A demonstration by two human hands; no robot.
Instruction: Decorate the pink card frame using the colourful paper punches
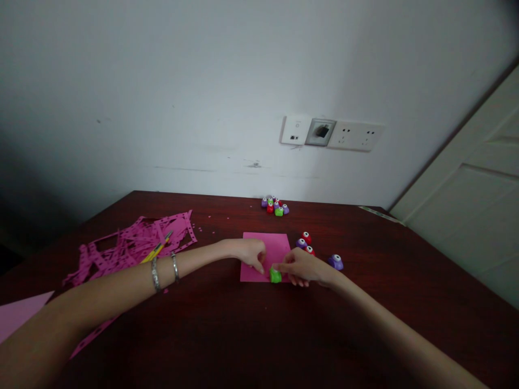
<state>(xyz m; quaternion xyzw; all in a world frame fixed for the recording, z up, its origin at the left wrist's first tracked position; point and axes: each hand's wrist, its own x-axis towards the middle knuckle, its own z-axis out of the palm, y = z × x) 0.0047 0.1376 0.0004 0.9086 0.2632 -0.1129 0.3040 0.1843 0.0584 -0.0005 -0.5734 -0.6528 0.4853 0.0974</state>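
A square sheet of pink paper (275,246) lies flat on the dark red-brown table. At its front edge sits a small green craft punch (275,275), gripped from the right by the fingers of my right hand (300,266). My left hand (252,254) is over the sheet's left half, its fingers curled together and the tips down at the paper beside the punch. Whether anything is pinched in those fingers is hidden. Just behind my right hand are a purple craft punch (301,243) and two red ones, and a larger purple punch (335,262) stands farther right.
Several more coloured punches (278,211) cluster near the wall. To the left lies a heap of pink paper scraps (130,243) with punched holes, and a yellow cutter-like tool (156,250) on it. Pink paper (20,313) lies at the near left. Sockets (352,135) are on the wall.
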